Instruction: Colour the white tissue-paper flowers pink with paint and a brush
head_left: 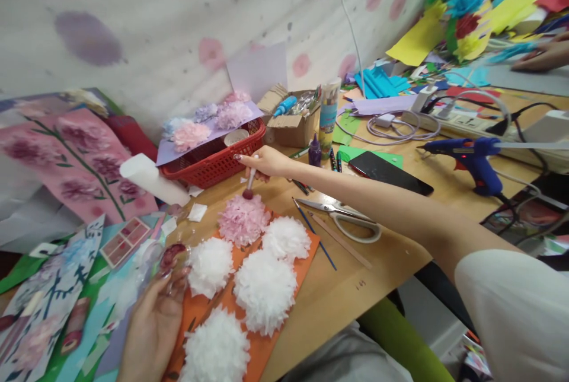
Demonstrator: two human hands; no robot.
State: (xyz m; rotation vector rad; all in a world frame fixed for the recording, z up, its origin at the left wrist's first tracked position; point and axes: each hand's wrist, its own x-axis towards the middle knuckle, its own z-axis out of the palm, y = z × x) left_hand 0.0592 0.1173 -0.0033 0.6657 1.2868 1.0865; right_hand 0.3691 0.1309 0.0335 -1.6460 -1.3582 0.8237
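My right hand (267, 162) is closed round the pale handle of a makeup brush (249, 192). Its dark pink bristles touch, or are just above, the top of a pink ruffled paper flower (243, 222). In my left hand (153, 314) is a small clear compact of dark red powder (172, 256), held low beside the flowers. Several white paper flowers, among them a white flower (265, 290), lie with the pink one on an orange sheet (278, 343). Some of my left fingers are hidden behind the compact.
Scissors (342, 216), a blue paintbrush (315, 234) and a phone (391, 172) lie right of the flowers. A blue glue gun (475, 159) stands farther right. Behind are a red basket (213, 162) and cardboard box (296, 130). Another person's hand (544, 53) is at far right.
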